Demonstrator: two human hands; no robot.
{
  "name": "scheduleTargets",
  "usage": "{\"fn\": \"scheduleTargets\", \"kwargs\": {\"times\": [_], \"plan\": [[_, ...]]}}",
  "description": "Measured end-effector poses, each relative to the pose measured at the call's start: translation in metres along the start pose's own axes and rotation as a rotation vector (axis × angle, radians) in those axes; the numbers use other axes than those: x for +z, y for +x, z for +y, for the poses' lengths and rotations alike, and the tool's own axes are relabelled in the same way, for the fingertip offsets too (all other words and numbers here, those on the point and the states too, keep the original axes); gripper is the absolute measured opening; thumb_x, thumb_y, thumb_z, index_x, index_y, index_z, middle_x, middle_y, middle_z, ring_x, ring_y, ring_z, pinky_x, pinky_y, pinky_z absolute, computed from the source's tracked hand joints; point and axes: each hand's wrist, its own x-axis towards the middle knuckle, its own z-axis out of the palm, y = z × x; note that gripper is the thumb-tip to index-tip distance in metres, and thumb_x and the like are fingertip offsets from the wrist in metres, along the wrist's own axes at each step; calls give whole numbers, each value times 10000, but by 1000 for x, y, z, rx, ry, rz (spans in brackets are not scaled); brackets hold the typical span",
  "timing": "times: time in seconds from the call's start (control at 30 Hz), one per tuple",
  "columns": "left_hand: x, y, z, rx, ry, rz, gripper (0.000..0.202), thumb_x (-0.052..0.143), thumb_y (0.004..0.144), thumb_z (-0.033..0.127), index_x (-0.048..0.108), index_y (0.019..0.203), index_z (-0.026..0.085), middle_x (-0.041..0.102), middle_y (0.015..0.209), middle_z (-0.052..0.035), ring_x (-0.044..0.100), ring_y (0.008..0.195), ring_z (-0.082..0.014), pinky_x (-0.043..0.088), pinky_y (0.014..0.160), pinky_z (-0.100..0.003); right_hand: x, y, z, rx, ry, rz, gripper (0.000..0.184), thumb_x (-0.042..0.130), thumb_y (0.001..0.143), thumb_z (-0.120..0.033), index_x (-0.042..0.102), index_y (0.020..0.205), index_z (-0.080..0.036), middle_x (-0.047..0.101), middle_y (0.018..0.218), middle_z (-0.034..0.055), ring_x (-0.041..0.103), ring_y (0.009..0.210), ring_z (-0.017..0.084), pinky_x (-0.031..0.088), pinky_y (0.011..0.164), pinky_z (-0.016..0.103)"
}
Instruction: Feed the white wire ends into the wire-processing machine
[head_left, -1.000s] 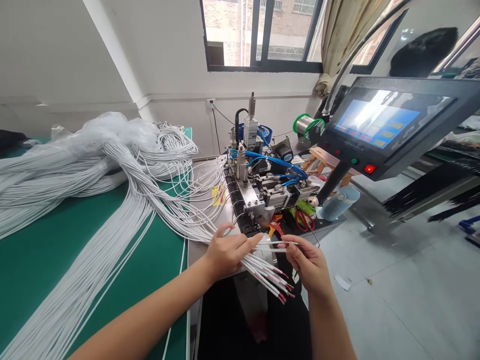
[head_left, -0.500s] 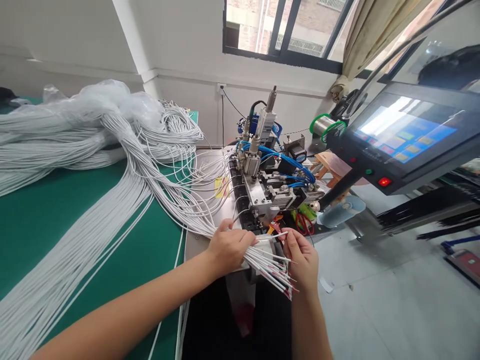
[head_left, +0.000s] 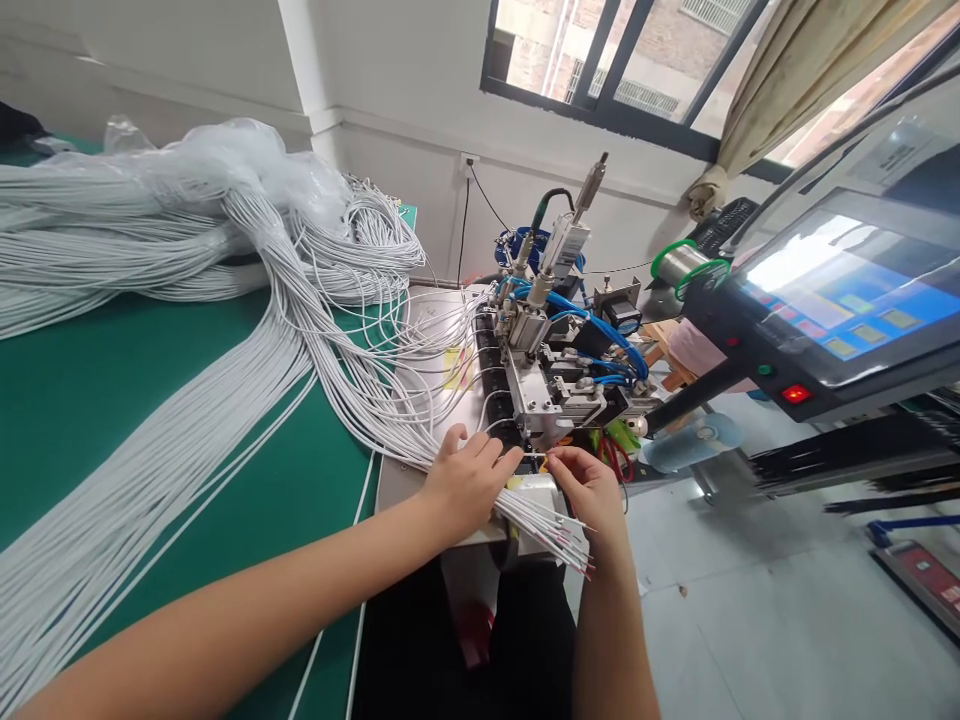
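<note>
A bundle of white cables lies under my left hand, whose fingers wrap over it. The loose ends fan out to the right, some with reddish tips. One single white cable runs from my left fingertips to my right hand, which pinches its end between thumb and fingers. Both hands are at the near end of a machine with metal cylinders, blue air tubes and a black row of holders, where several cables sit.
White cables spread over the green table at the left, beside plastic-wrapped bundles. A touch screen stands at the right, near a green-rimmed wire spool. Red-handled scissors lie past my right hand.
My right hand has moved up and left with the single cable, closer to the row of holders. My left hand has shifted toward the holders too. The view has turned slightly.
</note>
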Motion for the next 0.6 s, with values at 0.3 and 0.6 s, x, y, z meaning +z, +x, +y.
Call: {"fn": "scheduleTargets", "kwargs": {"times": [0.3, 0.6], "plan": [[1, 1, 0, -13, -11, -77, 535, 568, 706, 121, 565, 1230, 233, 621, 864, -65, 548, 856, -252, 226, 914, -466, 6, 16, 3, -118, -73, -115, 268, 627, 826, -426, 591, 712, -186, 533, 626, -20, 455, 588, 141, 350, 563, 252], [-8, 14, 0, 37, 66, -274, 589, 563, 790, 177, 455, 1351, 317, 636, 858, -77, 573, 782, -258, 294, 824, -451, 17, 22, 9, 94, 264, -159, 280, 667, 729, -422, 530, 637, -195, 397, 538, -64, 303, 503, 107, 222, 489, 237]]}}
